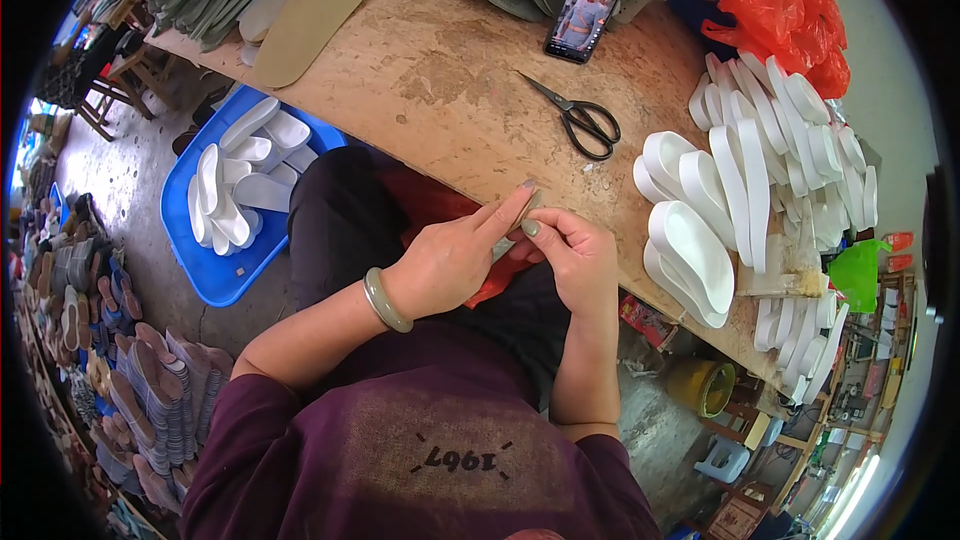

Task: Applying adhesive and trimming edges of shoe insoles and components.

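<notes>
Head: right hand (580, 262) pinches thin, flat piece (532, 204).

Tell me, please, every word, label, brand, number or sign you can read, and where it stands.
Purple shirt: a dark printed number, upside down in this view; left unquoted.
Phone screen: tiny marks, too small to read.
Red printed item below the table edge: too blurred to read.

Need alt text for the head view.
A person's left hand and right hand meet near a wooden table's edge, pinching a small, mostly hidden item. On the table are black scissors, a lit phone and white shoe soles; a blue tub of similar pieces sits to the left.
</notes>
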The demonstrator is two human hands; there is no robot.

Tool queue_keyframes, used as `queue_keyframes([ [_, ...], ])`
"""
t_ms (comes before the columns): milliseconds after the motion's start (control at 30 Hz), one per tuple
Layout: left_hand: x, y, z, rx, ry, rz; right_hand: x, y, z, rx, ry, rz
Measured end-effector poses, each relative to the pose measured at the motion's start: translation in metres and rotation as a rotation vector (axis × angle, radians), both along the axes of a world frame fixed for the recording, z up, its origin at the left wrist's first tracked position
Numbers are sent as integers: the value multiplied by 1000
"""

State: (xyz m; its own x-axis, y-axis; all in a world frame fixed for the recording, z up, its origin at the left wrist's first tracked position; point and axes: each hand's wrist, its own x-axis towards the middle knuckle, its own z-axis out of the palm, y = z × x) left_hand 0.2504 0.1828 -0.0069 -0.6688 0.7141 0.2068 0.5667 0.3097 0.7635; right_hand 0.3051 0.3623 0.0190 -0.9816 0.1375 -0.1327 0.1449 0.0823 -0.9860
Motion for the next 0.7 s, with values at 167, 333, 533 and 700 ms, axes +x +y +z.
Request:
queue_keyframes([
  [167, 1, 1, -4, -25, 146, -12, 0, 2, -3, 103, 49, 14],
  [333, -2, 1, -9, 105, 26, -59, -2, -2, -6, -31, 53, -9],
  [533, -4, -3, -10, 431, -636, -144, 2, -9, -11, 101, 122, 1],
  [700, -4, -1, -7, 581, -882, 114, 8, -19, -25, -8, 320, 4],
])
